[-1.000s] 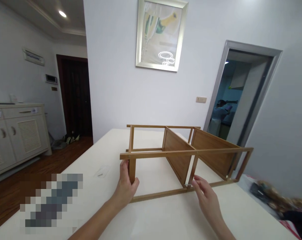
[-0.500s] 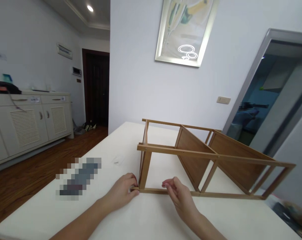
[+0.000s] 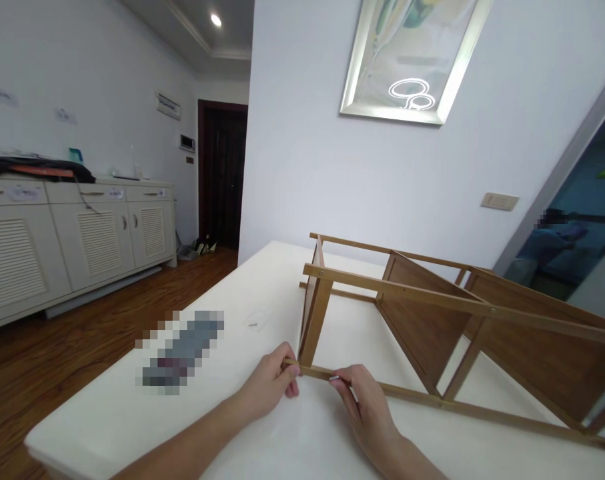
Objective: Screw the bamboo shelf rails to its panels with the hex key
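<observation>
A brown wooden shelf frame [image 3: 352,280] lies on its side on the white table [image 3: 242,440], its slatless panels standing up across it. My left hand [image 3: 272,380] is closed round the near left end of its lowest rail, thumb in front. Just right of it, my right hand [image 3: 367,400] pinches a small silvery screw [image 3: 335,378] between thumb and fingertips, close to that same rail. Its far tip is too small to make out. A small clear bag [image 3: 256,321] with what looks like a screw lies on the table, left of the frame.
A blurred-out grey object [image 3: 187,347] lies near the table's left edge. Behind the frame rises a white wall [image 3: 292,167] with a framed picture [image 3: 349,100]. White cabinets [image 3: 102,233] stand across the floor on the left. A person [image 3: 557,233] shows through the opening at right.
The view has turned left, so the scene sits further right. My right hand has come nearer to my left hand and the near rail. My left hand still grips the rail end.
</observation>
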The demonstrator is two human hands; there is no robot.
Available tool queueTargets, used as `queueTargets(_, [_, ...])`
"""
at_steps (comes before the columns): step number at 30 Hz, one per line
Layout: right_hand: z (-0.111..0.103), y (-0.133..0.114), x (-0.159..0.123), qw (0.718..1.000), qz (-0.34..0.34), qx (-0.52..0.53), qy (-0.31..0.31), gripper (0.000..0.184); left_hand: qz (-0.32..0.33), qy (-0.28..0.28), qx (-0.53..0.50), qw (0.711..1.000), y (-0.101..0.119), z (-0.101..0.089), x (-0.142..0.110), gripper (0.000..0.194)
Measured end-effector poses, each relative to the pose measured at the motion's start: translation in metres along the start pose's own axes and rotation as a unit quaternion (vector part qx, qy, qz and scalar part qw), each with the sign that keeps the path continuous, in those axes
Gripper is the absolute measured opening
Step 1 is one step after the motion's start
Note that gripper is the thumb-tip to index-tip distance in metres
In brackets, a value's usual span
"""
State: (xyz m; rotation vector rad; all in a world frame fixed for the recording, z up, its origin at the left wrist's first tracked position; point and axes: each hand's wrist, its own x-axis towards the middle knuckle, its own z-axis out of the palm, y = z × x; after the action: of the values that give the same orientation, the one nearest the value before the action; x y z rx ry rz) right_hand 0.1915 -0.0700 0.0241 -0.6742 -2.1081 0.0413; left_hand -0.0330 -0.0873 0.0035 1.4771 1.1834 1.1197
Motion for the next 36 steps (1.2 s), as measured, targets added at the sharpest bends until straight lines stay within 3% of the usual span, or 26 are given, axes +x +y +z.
queueTargets(4, [0.001,-0.002,-0.001,0.999,-0.027,-0.016,-0.008,0.008,-0.067,-0.005,-0.213,0.975,0.004,0.002,0.001,0.037])
queueTargets(10, [0.002,-0.015,-0.002,0.986,-0.151,-0.056,-0.04,0.005,-0.12,-0.018,-0.334,0.935,0.013,-0.006,-0.001,0.03])
queueTargets(15, [0.013,-0.022,0.005,0.967,-0.217,-0.098,-0.09,0.009,-0.106,-0.018,-0.343,0.933,0.012,-0.004,-0.002,0.031])
queueTargets(20, [0.028,-0.022,0.008,0.974,-0.189,-0.091,-0.081,0.015,-0.069,-0.042,-0.33,0.941,0.007,-0.001,-0.002,0.038])
queueTargets(27, [0.026,-0.02,0.002,0.983,-0.139,-0.046,-0.11,0.039,-0.063,-0.03,-0.305,0.95,0.008,-0.002,-0.001,0.042])
queueTargets(31, [0.025,-0.019,0.002,0.982,-0.14,-0.031,-0.124,0.036,-0.069,-0.018,-0.294,0.953,0.002,-0.001,0.001,0.045])
queueTargets(36, [0.025,-0.019,0.002,0.977,-0.154,-0.087,-0.12,0.025,-0.06,-0.019,-0.3,0.952,-0.003,0.0,0.002,0.047])
